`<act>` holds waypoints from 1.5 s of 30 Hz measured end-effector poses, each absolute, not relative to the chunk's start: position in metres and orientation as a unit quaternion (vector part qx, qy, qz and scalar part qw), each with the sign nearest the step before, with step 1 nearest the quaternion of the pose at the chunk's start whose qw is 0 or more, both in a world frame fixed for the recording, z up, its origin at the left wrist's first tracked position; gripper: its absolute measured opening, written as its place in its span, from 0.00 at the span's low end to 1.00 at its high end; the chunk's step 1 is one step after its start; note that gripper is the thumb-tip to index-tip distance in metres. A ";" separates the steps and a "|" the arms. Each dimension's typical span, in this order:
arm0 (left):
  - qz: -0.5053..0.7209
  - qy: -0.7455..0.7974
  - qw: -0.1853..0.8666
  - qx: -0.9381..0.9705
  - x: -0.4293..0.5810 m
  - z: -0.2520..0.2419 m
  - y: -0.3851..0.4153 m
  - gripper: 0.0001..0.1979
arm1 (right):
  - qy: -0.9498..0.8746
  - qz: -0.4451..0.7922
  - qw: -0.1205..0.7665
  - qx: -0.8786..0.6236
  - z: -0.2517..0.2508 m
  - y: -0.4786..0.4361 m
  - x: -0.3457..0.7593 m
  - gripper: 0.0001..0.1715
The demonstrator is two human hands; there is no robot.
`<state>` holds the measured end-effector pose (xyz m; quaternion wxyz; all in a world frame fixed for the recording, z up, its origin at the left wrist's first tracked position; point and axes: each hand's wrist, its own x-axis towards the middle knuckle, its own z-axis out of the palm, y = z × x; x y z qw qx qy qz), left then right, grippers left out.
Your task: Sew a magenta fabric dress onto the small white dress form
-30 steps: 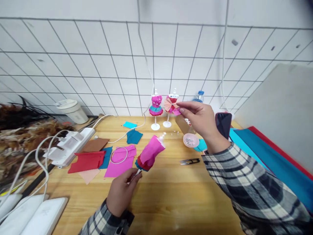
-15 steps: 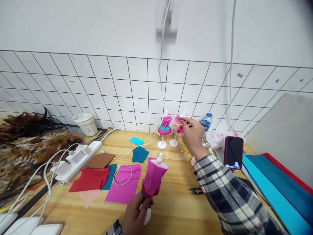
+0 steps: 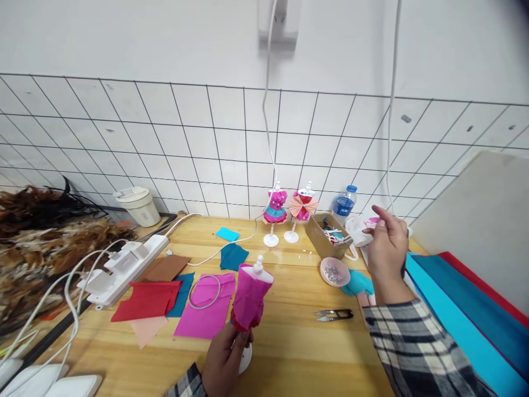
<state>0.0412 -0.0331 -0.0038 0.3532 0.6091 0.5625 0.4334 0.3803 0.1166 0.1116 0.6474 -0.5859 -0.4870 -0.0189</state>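
Note:
My left hand (image 3: 225,353) is wrapped around the stand of a small dress form (image 3: 252,300), below its magenta cloth top and red skirt. The form leans slightly, and its round white base shows behind my fingers. My right hand (image 3: 387,253) is raised over the right side of the table, in front of a white plastic bag (image 3: 359,230). Its index finger points left, apart from the others. Magenta shows in the gap; I cannot tell whether it is print on the bag. Two dressed forms stand at the back, one with a magenta-and-blue dress (image 3: 275,208), one with a peach bow (image 3: 303,206).
Thread snips (image 3: 334,314) and a pink bowl of pins (image 3: 335,272) lie right of centre. Behind are a cardboard box (image 3: 328,240) and a water bottle (image 3: 344,203). Cloth pieces (image 3: 206,317), a metal ring (image 3: 204,292) and a power strip (image 3: 128,270) occupy the left.
My right hand has left the bow-dressed form and moved right, uncovering the box, bowl and snips. My left hand still holds its form in nearly the same place. The view has shifted slightly.

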 end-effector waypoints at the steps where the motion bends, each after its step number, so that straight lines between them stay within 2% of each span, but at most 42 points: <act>1: 0.437 0.566 0.357 0.601 0.043 -0.002 -0.032 0.23 | -0.509 -0.046 0.611 -0.605 0.111 0.123 0.388 0.23; 5: 0.463 0.553 0.411 0.558 0.052 0.001 -0.032 0.23 | -0.645 -0.018 0.405 -0.648 0.097 0.141 0.401 0.21; 7: 0.484 0.539 0.458 0.516 0.060 0.004 -0.034 0.22 | -0.657 -0.038 0.398 -0.639 0.090 0.133 0.394 0.22; 10: 0.509 0.520 0.527 0.438 0.073 0.013 -0.039 0.24 | -0.633 -0.038 0.481 -0.606 0.084 0.093 0.362 0.22; 11: 0.512 0.515 0.544 0.420 0.078 0.018 -0.041 0.24 | -0.622 0.005 0.517 -0.588 0.083 0.076 0.347 0.20; 13: 0.507 0.509 0.568 0.401 0.086 0.026 -0.045 0.25 | -0.605 0.179 0.556 -0.541 0.084 0.044 0.317 0.19; 16: 0.484 0.492 0.604 0.400 0.096 0.033 -0.052 0.25 | -0.559 0.483 0.524 -0.423 0.092 0.012 0.281 0.32; 19: 0.461 0.482 0.624 0.407 0.106 0.032 -0.059 0.25 | -0.525 0.590 0.511 -0.340 0.107 0.002 0.268 0.32; 24: 0.418 0.494 0.627 0.435 0.116 0.023 -0.071 0.26 | -0.511 0.601 0.510 -0.343 0.119 0.005 0.270 0.27; 27: 0.397 0.491 0.586 0.509 0.106 0.025 -0.067 0.27 | -0.504 0.621 0.489 -0.350 0.115 0.005 0.271 0.26; 30: 0.432 0.500 0.508 0.552 0.087 0.045 -0.053 0.34 | -0.526 0.636 0.468 -0.316 0.110 0.001 0.271 0.26; 34: 0.492 0.414 0.473 0.603 0.081 0.096 -0.035 0.45 | -0.555 0.625 0.464 -0.292 0.106 -0.003 0.270 0.28; 39: 0.406 0.514 0.431 0.621 0.102 0.134 -0.030 0.31 | -0.598 0.551 0.474 -0.337 0.106 -0.007 0.274 0.26; 45: 0.405 0.546 0.412 0.607 0.105 0.130 -0.038 0.31 | -0.616 0.513 0.459 -0.383 0.112 -0.010 0.280 0.21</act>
